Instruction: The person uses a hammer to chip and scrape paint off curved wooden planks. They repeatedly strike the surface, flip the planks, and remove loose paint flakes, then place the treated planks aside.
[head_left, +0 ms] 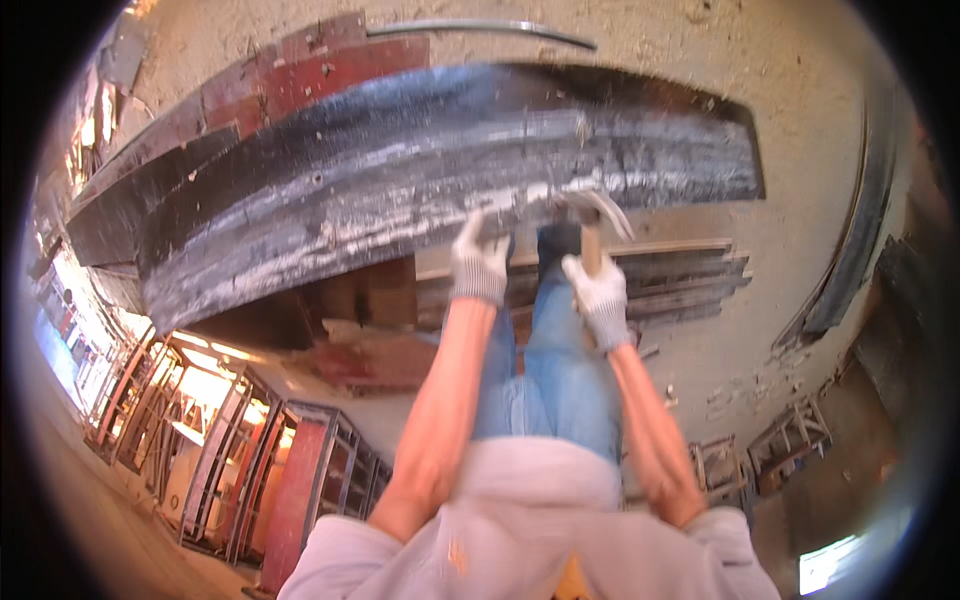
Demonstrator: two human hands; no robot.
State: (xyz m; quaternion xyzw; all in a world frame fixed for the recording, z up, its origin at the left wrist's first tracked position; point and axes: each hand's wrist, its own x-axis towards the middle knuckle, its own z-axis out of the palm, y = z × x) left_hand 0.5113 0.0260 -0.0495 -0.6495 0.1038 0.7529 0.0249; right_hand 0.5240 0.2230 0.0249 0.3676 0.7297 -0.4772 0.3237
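Observation:
A long, dark, weathered panel (420, 190) with pale scraped streaks stretches across the view in front of me. My left hand (480, 265), in a whitish knit glove, grips the panel's near edge, thumb and fingers on either side of it. In my gloved right hand (600, 295) is a hammer (593, 240), held by its wooden handle. The hammer's metal head is over the near edge, to the right of my left hand. Motion blurs the head, and whether it touches the panel I cannot tell.
Dark strips (670, 285) lie on the ground beside my legs. Behind the panel are a red sheet (325, 75) and a curved metal strip (490, 30). Another long dark piece (855, 230) lies at right. Metal frames (220, 455) stand at lower left.

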